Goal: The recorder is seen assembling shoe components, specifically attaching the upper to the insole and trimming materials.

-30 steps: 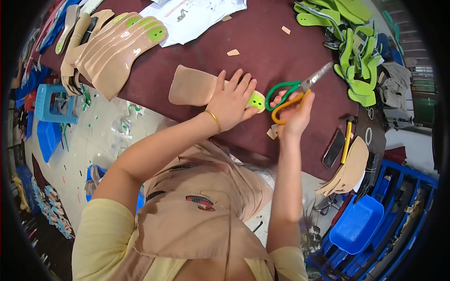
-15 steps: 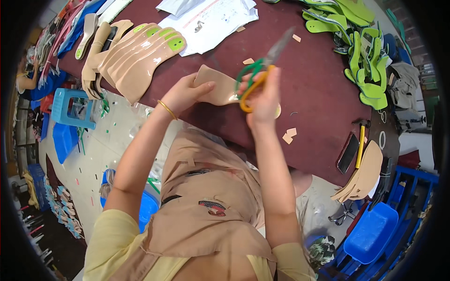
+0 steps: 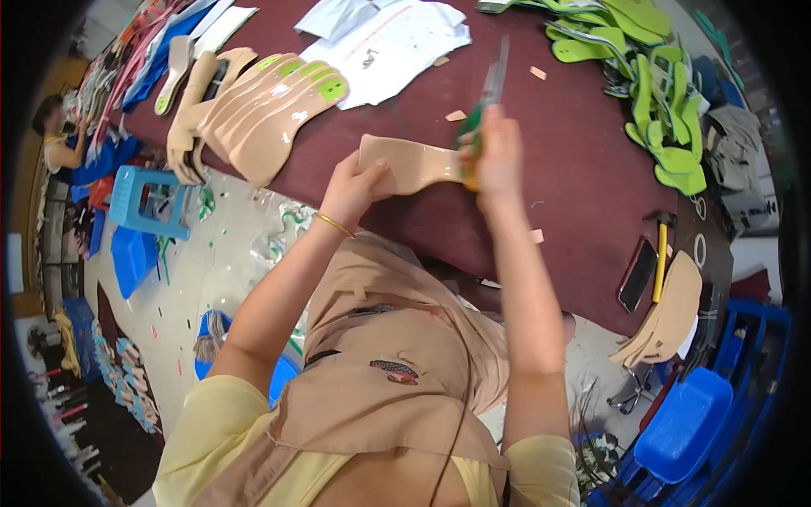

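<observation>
A glossy beige shoe insole (image 3: 412, 166) is held over the table by my left hand (image 3: 353, 188), its thumb on top of the wide end. My right hand (image 3: 502, 162), somewhat blurred, is closed around scissors (image 3: 495, 80) with green and orange handles. Their blades point away from me and look nearly together. The insole's narrow end reaches the right fingers, which hide its tip. Whether those fingers also touch the insole I cannot tell. Left of my hands lies an overlapping row of beige insoles (image 3: 269, 139) with lime green ends.
White papers (image 3: 397, 51) lie at the back of the dark red table (image 3: 583, 186). Lime green insoles (image 3: 667, 118) are heaped at the far right. A phone (image 3: 637, 275), a hammer (image 3: 662, 258) and beige pieces (image 3: 672, 313) sit near the right edge. Small beige scraps (image 3: 456, 116) dot the table.
The scissors have swung more upright, and my right hand has moved slightly right. My left hand and the insole have shifted a little right and down in view, as has the whole scene.
</observation>
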`<state>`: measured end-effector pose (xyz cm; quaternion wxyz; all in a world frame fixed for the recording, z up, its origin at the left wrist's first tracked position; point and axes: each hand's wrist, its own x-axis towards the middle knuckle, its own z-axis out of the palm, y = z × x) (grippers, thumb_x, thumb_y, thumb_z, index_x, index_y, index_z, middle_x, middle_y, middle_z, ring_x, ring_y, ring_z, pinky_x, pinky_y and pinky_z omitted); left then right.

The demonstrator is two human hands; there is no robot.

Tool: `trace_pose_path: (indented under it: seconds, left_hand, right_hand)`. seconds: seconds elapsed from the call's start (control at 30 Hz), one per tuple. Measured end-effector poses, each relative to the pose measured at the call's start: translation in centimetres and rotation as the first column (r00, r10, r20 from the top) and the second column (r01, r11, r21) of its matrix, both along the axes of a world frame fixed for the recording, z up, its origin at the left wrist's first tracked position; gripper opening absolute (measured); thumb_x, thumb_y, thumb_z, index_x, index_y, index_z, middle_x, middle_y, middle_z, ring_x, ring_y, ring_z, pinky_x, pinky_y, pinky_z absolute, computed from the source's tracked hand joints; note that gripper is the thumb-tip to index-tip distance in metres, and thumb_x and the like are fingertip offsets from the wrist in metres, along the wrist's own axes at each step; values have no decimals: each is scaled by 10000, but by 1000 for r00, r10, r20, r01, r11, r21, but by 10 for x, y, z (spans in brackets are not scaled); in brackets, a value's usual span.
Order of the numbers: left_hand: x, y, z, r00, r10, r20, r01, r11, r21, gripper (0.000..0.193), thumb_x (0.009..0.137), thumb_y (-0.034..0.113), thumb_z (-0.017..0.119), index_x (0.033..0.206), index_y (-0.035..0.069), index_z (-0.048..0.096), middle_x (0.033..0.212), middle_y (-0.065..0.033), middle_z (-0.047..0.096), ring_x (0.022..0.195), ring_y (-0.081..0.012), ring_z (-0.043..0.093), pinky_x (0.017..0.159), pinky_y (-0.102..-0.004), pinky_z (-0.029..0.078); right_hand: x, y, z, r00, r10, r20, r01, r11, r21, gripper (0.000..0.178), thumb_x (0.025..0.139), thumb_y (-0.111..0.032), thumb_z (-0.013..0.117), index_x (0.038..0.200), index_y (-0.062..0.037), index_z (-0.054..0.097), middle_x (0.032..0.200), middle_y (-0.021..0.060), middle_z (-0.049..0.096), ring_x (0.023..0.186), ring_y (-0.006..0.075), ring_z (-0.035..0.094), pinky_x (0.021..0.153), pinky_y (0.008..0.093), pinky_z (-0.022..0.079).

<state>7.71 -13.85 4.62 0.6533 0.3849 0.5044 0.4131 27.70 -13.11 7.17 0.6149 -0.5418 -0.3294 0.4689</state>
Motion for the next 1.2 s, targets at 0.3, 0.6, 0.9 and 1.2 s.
trace_pose_path:
  seconds: [0.3,0.6,0.9,1.2]
  left_hand:
    - [-96,0,31,919,393,-6,-379,889,258,586,934,230,566,1433,101,285,1376,-57,425,1241,-180,441,1005,-347,383]
    - [-120,6,20,552,626,-550,29,645,763,775,852,215,654,1431,-21,196,1446,-260,224,1349,-351,248,1100,-411,229]
    - [23,34,31,637,307,-707,534,486,692,522,869,220,639,1305,1,453,1400,-257,376,1314,-393,355,1066,-412,317]
    - [116,103,-60,697,200,-688,548,470,692,179,875,137,589,1000,13,619,1168,-165,580,1133,-352,523,942,-399,434]
  right_hand:
    - [165,-48,-31,246,-111,963,256,966,46,591,912,-471,506,1349,-82,422,1409,168,380,1361,327,281,1094,564,151]
    - [121,-96,-61,-114,180,977,1,983,-181,639,900,-468,496,1403,-89,387,1498,172,274,1391,361,216,1109,549,146]
    - [65,-153,-37,175,156,972,-222,968,-116,569,843,-473,585,1284,-116,548,1431,119,413,1350,304,337,1118,493,202]
    - [68,-154,-45,204,57,977,-151,988,-26,425,883,-394,566,1181,-94,608,1358,79,505,1320,241,390,1113,463,245]
